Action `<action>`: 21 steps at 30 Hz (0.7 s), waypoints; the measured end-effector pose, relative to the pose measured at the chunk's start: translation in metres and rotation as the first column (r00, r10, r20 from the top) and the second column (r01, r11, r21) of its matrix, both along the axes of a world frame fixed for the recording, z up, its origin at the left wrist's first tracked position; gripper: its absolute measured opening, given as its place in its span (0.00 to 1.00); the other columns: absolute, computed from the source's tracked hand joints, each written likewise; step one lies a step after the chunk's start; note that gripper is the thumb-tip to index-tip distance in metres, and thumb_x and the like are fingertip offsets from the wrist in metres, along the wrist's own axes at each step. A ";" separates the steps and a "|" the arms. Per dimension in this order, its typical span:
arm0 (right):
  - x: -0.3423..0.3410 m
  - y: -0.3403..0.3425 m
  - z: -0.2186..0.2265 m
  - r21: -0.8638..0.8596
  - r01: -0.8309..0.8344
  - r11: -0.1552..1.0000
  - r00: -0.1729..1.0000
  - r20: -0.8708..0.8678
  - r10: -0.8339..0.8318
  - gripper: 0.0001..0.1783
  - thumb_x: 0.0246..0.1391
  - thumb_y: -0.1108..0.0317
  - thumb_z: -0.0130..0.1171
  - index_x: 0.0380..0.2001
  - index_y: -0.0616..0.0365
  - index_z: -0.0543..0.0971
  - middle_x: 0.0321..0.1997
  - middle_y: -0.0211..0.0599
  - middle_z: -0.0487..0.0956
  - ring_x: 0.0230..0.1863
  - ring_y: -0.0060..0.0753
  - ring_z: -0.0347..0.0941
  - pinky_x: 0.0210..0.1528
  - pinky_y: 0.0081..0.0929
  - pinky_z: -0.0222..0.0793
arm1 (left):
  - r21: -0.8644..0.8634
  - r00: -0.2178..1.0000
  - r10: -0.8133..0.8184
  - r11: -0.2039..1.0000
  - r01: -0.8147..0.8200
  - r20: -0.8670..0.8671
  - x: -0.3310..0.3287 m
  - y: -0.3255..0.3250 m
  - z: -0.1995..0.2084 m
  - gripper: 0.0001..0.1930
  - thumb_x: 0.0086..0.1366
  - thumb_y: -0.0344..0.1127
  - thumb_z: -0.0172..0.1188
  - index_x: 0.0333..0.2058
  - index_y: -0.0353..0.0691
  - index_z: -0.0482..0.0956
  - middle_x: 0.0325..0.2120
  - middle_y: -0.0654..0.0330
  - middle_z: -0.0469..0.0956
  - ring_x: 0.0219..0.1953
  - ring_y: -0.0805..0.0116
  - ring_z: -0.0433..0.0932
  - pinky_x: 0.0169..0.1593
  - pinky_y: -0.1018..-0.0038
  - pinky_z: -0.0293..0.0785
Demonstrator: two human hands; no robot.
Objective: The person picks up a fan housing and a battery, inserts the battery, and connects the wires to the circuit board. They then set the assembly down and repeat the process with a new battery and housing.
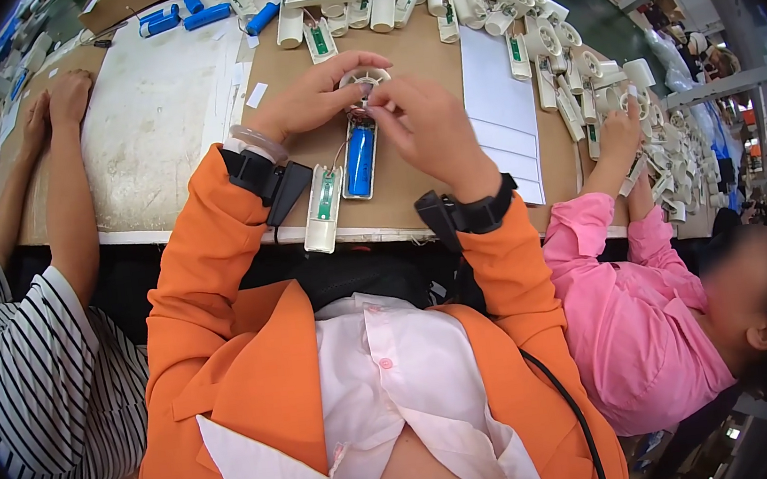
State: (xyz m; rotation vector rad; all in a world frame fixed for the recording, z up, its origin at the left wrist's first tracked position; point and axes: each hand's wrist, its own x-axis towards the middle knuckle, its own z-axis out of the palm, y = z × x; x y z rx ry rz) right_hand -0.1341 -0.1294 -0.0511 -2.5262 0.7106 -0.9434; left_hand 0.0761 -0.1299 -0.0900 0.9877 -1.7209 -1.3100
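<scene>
A white handheld fan housing (367, 76) lies on the brown work surface in front of me, its round head pointing away. A blue cylindrical battery (359, 162) sits in the open handle. My left hand (315, 94) curls round the left side of the fan head and grips it. Over the neck of the fan, my right hand (427, 126) is closed in a pinch; its fingertips hide what is between them, close to some thin wires. Left of the handle lies a white handle cover (322, 213) with a green circuit board, a thin wire running from it toward the fan.
Several white fan housings (383, 3) are piled along the back, and more (559, 35) at the right. Loose blue batteries (207, 16) lie at the back left. White paper sheets (501, 112) are to the right. Co-workers' hands rest at left (69, 95) and work at right (619, 132).
</scene>
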 end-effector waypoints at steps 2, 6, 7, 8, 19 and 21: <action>-0.012 0.000 -0.003 0.101 0.002 0.995 1.000 -0.017 0.000 0.08 0.51 0.73 0.63 0.36 0.59 0.79 0.31 0.38 0.79 0.31 0.39 0.76 0.33 0.29 0.71 | 0.094 1.000 0.002 0.996 0.001 -0.026 -0.001 0.002 0.002 0.21 0.70 0.33 0.51 0.60 0.42 0.67 0.55 0.61 0.70 0.55 0.72 0.70 0.58 0.75 0.67; -0.027 0.000 -0.014 0.238 0.024 0.971 0.999 -0.038 -0.016 0.08 0.53 0.75 0.61 0.38 0.60 0.80 0.31 0.38 0.80 0.31 0.35 0.76 0.34 0.27 0.71 | 0.012 0.999 0.039 0.999 -0.039 0.001 -0.004 0.003 0.002 0.18 0.71 0.33 0.50 0.58 0.41 0.69 0.53 0.63 0.72 0.51 0.74 0.72 0.56 0.75 0.68; -0.030 -0.001 -0.019 0.206 0.027 0.978 0.998 -0.067 -0.014 0.08 0.54 0.75 0.60 0.39 0.59 0.81 0.31 0.38 0.80 0.31 0.34 0.76 0.34 0.26 0.71 | -0.048 0.998 0.052 0.998 -0.051 0.025 -0.006 0.003 0.002 0.18 0.70 0.32 0.49 0.58 0.41 0.69 0.53 0.62 0.72 0.51 0.73 0.72 0.56 0.75 0.68; -0.031 -0.001 -0.022 0.174 0.028 0.984 0.995 -0.095 -0.011 0.09 0.54 0.75 0.60 0.39 0.59 0.81 0.31 0.38 0.80 0.31 0.33 0.76 0.34 0.25 0.71 | -0.107 0.997 0.067 0.992 -0.061 0.049 -0.007 0.003 0.002 0.18 0.70 0.32 0.48 0.57 0.41 0.70 0.52 0.62 0.72 0.51 0.73 0.72 0.57 0.74 0.67; -0.036 -0.005 -0.031 0.746 -0.131 0.653 0.991 0.123 0.058 0.12 0.64 0.70 0.51 0.45 0.63 0.80 0.38 0.33 0.83 0.36 0.20 0.76 0.38 0.21 0.71 | -0.312 0.968 0.127 0.949 -0.055 0.215 -0.008 0.003 -0.003 0.19 0.68 0.28 0.45 0.56 0.41 0.71 0.50 0.58 0.72 0.53 0.66 0.70 0.58 0.72 0.64; -0.036 -0.007 -0.029 0.765 -0.154 0.625 0.988 0.136 0.076 0.14 0.66 0.68 0.49 0.46 0.64 0.80 0.39 0.32 0.83 0.36 0.18 0.75 0.38 0.20 0.71 | -0.301 0.971 0.125 0.952 -0.060 0.202 -0.008 0.004 -0.001 0.19 0.68 0.28 0.45 0.56 0.40 0.71 0.51 0.58 0.72 0.53 0.66 0.70 0.58 0.71 0.64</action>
